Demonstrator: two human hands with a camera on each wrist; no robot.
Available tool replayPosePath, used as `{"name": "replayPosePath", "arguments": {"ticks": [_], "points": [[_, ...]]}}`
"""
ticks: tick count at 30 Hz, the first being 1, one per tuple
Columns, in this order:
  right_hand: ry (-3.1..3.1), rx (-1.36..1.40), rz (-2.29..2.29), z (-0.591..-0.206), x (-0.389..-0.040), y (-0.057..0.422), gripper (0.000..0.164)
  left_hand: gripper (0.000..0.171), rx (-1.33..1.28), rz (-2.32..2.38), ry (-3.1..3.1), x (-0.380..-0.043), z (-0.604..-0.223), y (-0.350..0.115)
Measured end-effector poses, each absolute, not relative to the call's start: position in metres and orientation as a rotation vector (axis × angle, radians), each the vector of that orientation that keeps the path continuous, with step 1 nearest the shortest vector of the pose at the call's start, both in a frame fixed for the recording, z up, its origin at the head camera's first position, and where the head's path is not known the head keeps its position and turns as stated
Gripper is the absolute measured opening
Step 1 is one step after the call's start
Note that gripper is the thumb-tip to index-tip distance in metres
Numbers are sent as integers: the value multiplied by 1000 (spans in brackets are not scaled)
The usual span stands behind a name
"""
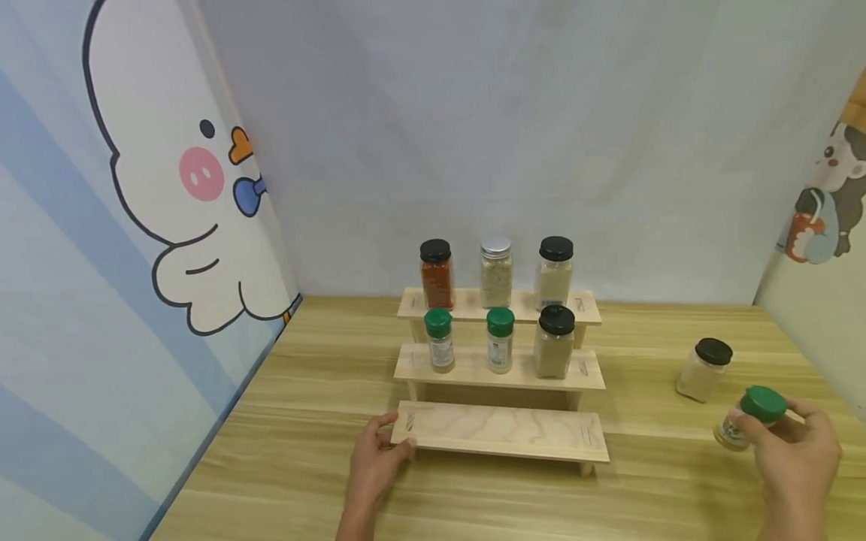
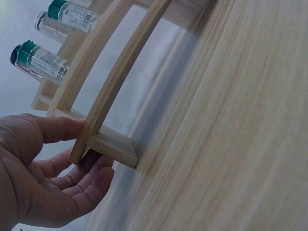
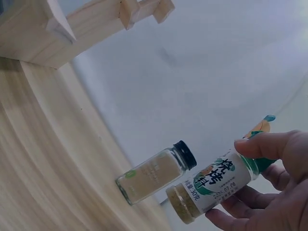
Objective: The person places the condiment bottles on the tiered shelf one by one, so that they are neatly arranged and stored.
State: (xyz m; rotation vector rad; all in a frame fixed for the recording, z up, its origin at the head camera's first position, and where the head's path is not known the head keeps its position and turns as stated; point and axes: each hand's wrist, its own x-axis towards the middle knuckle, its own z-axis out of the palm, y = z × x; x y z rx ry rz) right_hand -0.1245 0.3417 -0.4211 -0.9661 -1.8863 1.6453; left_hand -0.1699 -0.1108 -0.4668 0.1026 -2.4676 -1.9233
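Observation:
At the right, my right hand [image 1: 798, 451] grips a green-capped spice jar [image 1: 734, 428] between thumb and fingers. In the right wrist view the same spice jar [image 3: 211, 187] shows a printed white label and tan contents; it tilts, and I cannot tell whether its base touches the table. My left hand [image 1: 375, 462] holds the left end of the lowest step of a wooden tiered rack [image 1: 501, 430]. The left wrist view shows its thumb [image 2: 62, 129] on the step's upper side and its fingers curled beneath. No jars stand on this step.
A black-capped jar [image 1: 704, 370] stands on the table beyond the right hand. On the middle step are two green-capped jars [image 1: 500, 342] and a black-capped jar [image 1: 555, 344]. The top step bears a red-filled jar [image 1: 437, 278], a silver-lidded jar [image 1: 497, 274] and another black-capped jar [image 1: 555, 274].

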Motion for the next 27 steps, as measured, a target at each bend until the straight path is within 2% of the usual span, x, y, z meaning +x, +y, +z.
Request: {"name": "replayPosePath", "arguments": {"ticks": [8,14,27], "points": [[-2123,-835,1624,-411,-116,332,71,54,131,-1879,-2448,-171,-467,-111],[-2266,-632,1609,-402,-111,325,75,54,134,-1879,-2452,-171,-468,-111],[-2399,-49,1554,-392,-112,308,59,56,150,-1876,-2450,-171,-470,-112]]}}
